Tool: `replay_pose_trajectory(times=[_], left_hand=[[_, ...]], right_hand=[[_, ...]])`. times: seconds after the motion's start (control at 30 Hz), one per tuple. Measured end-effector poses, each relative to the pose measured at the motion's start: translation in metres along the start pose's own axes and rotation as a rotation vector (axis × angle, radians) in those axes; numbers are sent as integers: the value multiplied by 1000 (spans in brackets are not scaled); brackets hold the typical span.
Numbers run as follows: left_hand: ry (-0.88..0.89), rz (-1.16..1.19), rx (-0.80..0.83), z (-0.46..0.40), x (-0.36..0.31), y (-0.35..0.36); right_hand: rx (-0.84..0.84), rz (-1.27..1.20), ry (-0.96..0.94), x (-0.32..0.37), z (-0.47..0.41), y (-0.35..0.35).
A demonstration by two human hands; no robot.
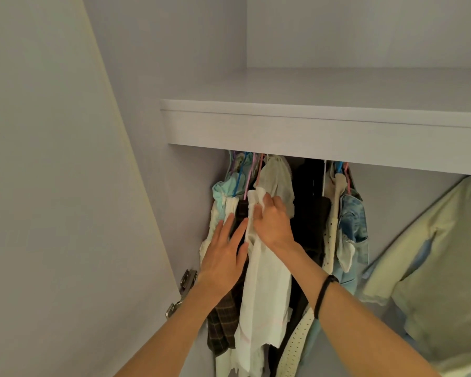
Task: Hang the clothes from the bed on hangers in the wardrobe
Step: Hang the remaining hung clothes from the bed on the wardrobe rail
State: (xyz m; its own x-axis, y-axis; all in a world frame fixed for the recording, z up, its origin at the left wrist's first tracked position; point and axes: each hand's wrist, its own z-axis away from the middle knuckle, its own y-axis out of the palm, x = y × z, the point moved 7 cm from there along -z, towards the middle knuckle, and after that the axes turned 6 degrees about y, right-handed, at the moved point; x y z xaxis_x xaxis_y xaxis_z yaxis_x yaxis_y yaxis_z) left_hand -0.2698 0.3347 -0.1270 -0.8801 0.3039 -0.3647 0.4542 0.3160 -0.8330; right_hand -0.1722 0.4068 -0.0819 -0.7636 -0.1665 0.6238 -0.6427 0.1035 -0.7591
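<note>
A white garment (264, 289) hangs in the wardrobe among several other clothes on coloured hangers (245, 170). My right hand (272, 221) grips the top of the white garment near its shoulder. My left hand (225, 254) lies flat with straight fingers against the dark plaid garment (223, 325) just left of it. The rail is hidden behind the shelf edge.
A white shelf (310, 126) runs across above the clothes. The open wardrobe door (52, 186) stands at the left, with metal hinges (186, 278) at its lower edge. Denim and dotted garments (351, 221) hang to the right. A pale yellow-green fabric (433, 262) sits at far right.
</note>
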Motion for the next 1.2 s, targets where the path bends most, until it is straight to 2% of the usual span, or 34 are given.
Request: replay_pose_trajectory(times=[0.13, 0.3, 0.47, 0.63, 0.77, 0.87, 0.93, 1.07, 1.2], left_hand=[[-25, -143, 50, 11, 1, -6], [5, -454, -97, 31, -16, -37], [-145, -592, -161, 92, -39, -41], [-410, -628, -106, 191, -61, -29], [-624, -667, -104, 280, -78, -51], [-822, -695, -163, 366, -102, -67], [-949, -704, -172, 424, -122, -71], [-1230, -740, -221, 535, -177, -90], [-1465, -791, -353, 636, -254, -104]], right_hand=[[44, 39, -79, -2, 19, -2], [88, 114, -276, 0, 46, -15], [190, 238, -475, -5, 91, -12], [250, 361, -708, -7, 154, 14], [350, 292, -900, 16, 228, 33], [467, 220, -1059, 36, 303, 44], [625, 191, -1139, 43, 360, 55], [810, 59, -1283, 63, 473, 60], [864, -5, -1520, 69, 603, 53]])
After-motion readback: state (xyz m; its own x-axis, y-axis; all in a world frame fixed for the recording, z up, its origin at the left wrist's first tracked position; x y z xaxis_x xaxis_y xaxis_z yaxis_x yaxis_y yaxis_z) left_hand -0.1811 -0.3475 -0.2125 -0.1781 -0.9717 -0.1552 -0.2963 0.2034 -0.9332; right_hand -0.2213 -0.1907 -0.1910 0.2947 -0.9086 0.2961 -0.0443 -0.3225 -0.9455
